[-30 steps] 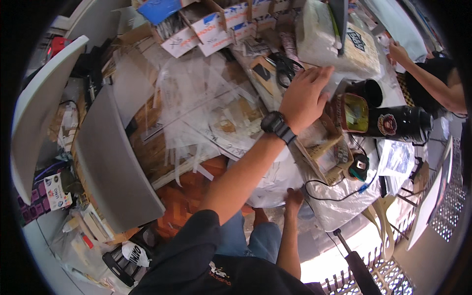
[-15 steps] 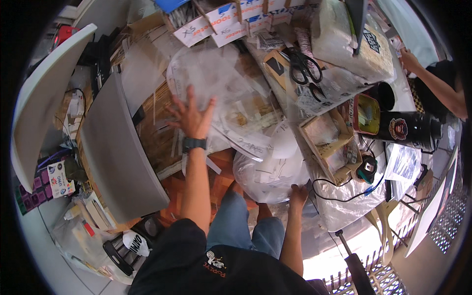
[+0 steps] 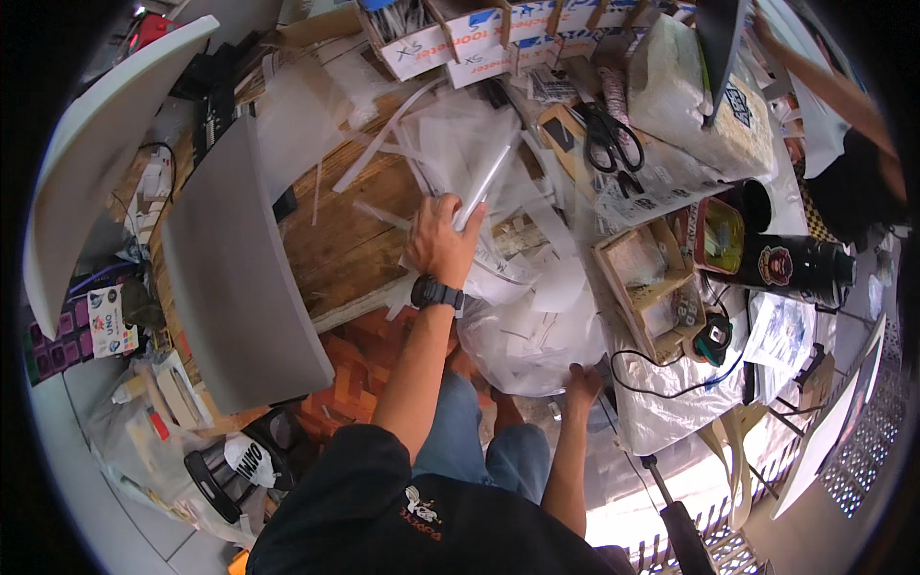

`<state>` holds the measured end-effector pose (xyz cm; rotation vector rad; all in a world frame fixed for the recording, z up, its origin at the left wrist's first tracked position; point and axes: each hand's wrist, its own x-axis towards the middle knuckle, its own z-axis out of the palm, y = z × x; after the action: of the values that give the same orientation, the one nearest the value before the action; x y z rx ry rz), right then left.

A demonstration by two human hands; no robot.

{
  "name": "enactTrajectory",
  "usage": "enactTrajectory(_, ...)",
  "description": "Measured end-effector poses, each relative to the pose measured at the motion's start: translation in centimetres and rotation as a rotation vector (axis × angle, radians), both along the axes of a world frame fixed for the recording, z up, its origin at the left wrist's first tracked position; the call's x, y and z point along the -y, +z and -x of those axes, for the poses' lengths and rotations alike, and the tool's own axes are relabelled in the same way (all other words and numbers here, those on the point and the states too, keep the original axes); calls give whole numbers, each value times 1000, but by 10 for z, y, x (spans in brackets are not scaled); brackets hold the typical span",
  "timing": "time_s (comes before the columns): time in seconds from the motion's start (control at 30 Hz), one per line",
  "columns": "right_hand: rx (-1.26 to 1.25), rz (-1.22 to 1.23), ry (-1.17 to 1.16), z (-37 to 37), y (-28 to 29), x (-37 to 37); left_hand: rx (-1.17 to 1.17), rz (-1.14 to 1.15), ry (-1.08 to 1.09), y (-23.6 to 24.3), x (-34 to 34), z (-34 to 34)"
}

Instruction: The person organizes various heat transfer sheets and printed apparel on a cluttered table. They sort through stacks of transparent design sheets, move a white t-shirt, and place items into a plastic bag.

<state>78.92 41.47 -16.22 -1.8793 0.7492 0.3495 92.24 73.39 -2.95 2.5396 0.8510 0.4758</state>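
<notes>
My left hand (image 3: 443,240), wearing a black watch, has its fingers curled on a bunch of translucent plastic sheets and strips (image 3: 460,134) lying across the wooden table (image 3: 335,249). My right hand (image 3: 581,381) grips the rim of a clear plastic bag (image 3: 494,350) at the table's front. White scraps and curved strips (image 3: 546,287) are heaped in the bag's mouth. Black scissors (image 3: 613,144) lie to the right of the bunch, beside a small cardboard tray (image 3: 647,287).
Cardboard dividers (image 3: 479,43) stand at the back, a grey curved panel (image 3: 230,287) at the left. A wrapped block (image 3: 671,86), black flask (image 3: 800,273), tape measure (image 3: 711,340) and cable crowd the right. Another person's arm (image 3: 834,91) reaches in at upper right.
My left hand moved from beside the scissors down-left onto the plastic, then slightly right, fingers closing. The plastic scraps have shifted rightward, exposing more wood. My right hand stayed at the bag.
</notes>
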Motion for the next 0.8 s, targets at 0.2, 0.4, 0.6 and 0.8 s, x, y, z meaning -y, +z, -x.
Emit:
enactTrajectory(0.2, -8, 53, -9, -5, 17, -7, 4, 83, -148, -9, 76, 40)
enactTrajectory(0.4, -9, 81, -40, 3, 23, 2, -647, 422, -319, -141, 190, 94)
enactTrajectory(0.6, -45, 125, 56, -9, 45, -24, -1125, 450, -299, -235, 194, 66)
enactTrajectory(0.8, 42, 95, 19, 0, 3, -9, -425, 690, -629, -187, 132, 83)
